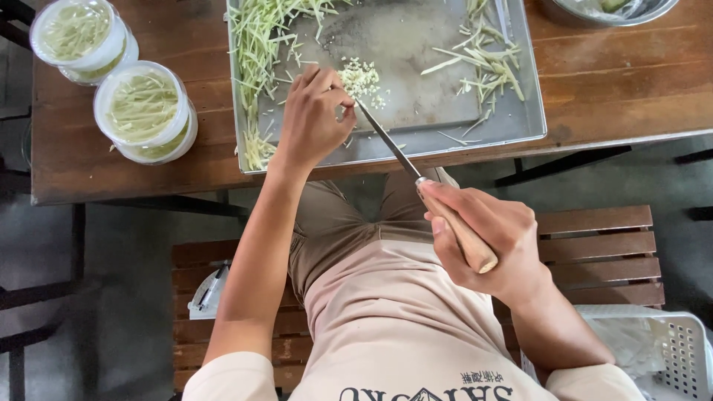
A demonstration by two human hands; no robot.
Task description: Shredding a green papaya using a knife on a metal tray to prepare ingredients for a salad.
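Right hand (486, 241) grips wooden-handled knife (416, 178), blade tip at the chopped pile (362, 78) on the cutting board (405, 52) in a metal tray (520, 122); left hand (316, 115), fingers curled, pinches at the blade beside the pile.

Wood, steel and plastic all around.
The knife (416, 174) shows a thin, dull grey metal blade and a smooth pale wooden handle; the tray (531, 111) is brushed metal, matt with scuffs, and its board (405, 56) looks grey and worn. The desk (616, 78) is brown wood, grainy with a soft sheen. Tubs (145, 111) are glossy clear plastic; the basket (687, 349) is white plastic.
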